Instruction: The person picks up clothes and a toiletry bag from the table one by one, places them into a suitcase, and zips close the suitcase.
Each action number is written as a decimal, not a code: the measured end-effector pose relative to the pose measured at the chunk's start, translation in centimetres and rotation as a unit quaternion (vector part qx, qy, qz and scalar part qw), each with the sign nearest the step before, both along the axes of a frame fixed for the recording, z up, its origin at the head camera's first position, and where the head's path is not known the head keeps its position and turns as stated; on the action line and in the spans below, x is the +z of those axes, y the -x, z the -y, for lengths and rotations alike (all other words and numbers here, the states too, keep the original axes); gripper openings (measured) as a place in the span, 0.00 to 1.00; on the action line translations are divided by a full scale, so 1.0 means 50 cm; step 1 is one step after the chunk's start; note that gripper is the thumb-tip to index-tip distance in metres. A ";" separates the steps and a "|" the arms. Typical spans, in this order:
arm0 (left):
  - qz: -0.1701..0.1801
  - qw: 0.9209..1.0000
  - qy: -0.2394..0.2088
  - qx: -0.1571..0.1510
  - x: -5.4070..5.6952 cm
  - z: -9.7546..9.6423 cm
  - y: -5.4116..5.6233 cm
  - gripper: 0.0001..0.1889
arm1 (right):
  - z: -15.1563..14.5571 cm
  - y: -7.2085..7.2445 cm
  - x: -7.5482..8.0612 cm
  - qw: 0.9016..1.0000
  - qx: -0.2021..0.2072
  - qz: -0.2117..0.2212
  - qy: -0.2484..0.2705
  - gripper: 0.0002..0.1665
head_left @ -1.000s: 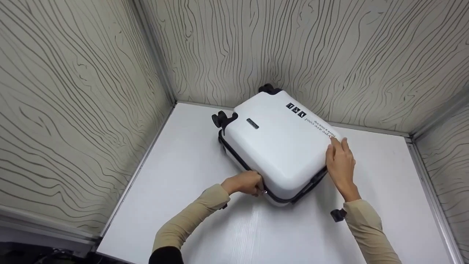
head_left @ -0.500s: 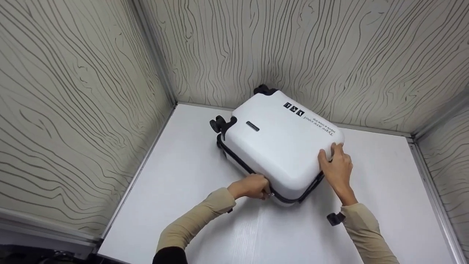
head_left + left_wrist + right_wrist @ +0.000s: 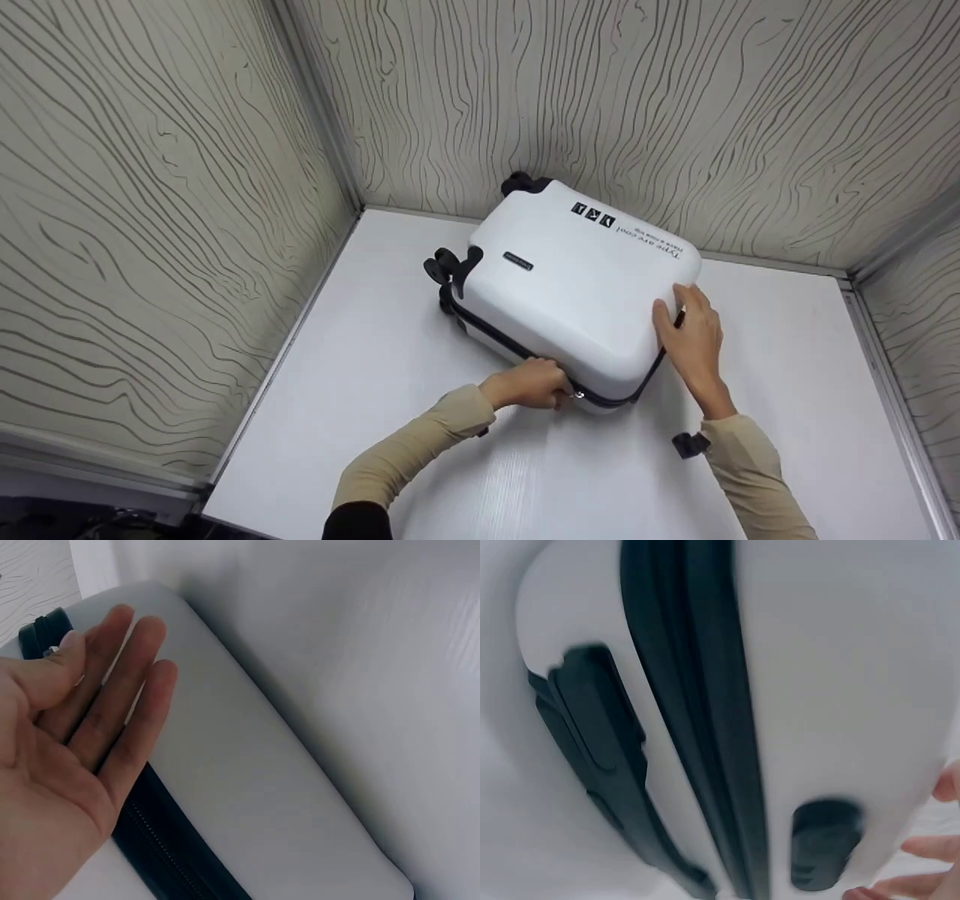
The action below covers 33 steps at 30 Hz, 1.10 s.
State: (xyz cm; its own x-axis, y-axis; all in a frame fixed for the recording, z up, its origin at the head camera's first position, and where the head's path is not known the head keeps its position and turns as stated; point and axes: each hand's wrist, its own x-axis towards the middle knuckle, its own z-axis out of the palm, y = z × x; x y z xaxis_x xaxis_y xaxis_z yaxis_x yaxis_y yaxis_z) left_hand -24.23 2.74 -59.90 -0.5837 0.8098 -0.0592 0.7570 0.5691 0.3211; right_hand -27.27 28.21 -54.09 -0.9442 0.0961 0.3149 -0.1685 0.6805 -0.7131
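A white hard-shell suitcase (image 3: 570, 300) lies flat on the white table, its wheels toward the back left. Along its near side, my left hand (image 3: 534, 382) pinches a small silver zipper pull (image 3: 578, 394) between thumb and forefinger. In the left wrist view the other fingers of that hand (image 3: 97, 727) extend loosely over the black zipper (image 3: 172, 840). At the right end of the suitcase, my right hand (image 3: 694, 337) rests its spread fingertips on the shell's edge. Only the fingertips (image 3: 922, 889) of that hand show in the right wrist view, beside the white shell.
Black wheels (image 3: 448, 264) stick out at the suitcase's left end, close to the patterned back wall (image 3: 600, 97). Another patterned wall (image 3: 150, 225) borders the table (image 3: 337, 360) on the left. The right wrist view shows a black handle (image 3: 600, 712) on the suitcase's end.
My left hand has slid right along the near seam with the zipper pull. The suitcase has turned slightly counterclockwise, and my right hand has shifted nearer along its right edge.
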 end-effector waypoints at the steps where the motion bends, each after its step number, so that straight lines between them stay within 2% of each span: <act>1: 0.001 1.000 0.001 0.000 -0.001 -0.001 0.000 0.04 | 0.006 -0.010 0.000 1.000 0.006 0.002 -0.007 0.34; 3: -0.005 1.000 0.008 -0.001 -0.002 -0.003 0.000 0.03 | 0.017 -0.025 0.001 1.000 0.018 0.014 -0.021 0.38; 6: -0.014 1.000 0.012 -0.007 0.001 -0.013 0.001 0.03 | 0.027 -0.027 0.003 0.999 0.028 0.025 -0.038 0.41; 11: -0.035 0.999 0.010 -0.013 -0.001 -0.040 0.002 0.06 | 0.026 -0.003 -0.001 0.999 0.017 0.045 -0.022 0.40; 16: -0.040 0.999 0.006 0.009 -0.003 -0.070 0.008 0.09 | 0.011 0.028 -0.004 0.998 0.024 0.059 -0.002 0.40; 20: -0.059 0.998 0.009 0.024 -0.004 -0.082 0.010 0.07 | -0.004 0.037 -0.007 0.998 0.038 0.043 0.008 0.38; 22: -0.064 0.997 0.009 0.029 -0.005 -0.082 0.008 0.06 | -0.007 0.028 -0.011 0.999 0.035 0.008 0.004 0.34; 25: -0.072 0.997 -0.007 0.029 -0.005 -0.076 0.005 0.08 | -0.003 -0.004 -0.022 0.997 0.014 -0.082 -0.007 0.22; 28: -0.074 0.996 -0.032 0.030 -0.005 -0.067 0.002 0.13 | 0.007 -0.042 -0.037 0.983 -0.010 -0.180 -0.025 0.09; 31: -0.068 0.996 -0.042 0.030 -0.003 -0.059 0.001 0.16 | 0.018 -0.076 -0.049 0.972 -0.015 -0.231 -0.047 0.05; 33: -0.058 0.997 -0.042 0.029 -0.002 -0.055 0.001 0.16 | 0.025 -0.093 -0.053 0.967 -0.010 -0.246 -0.065 0.05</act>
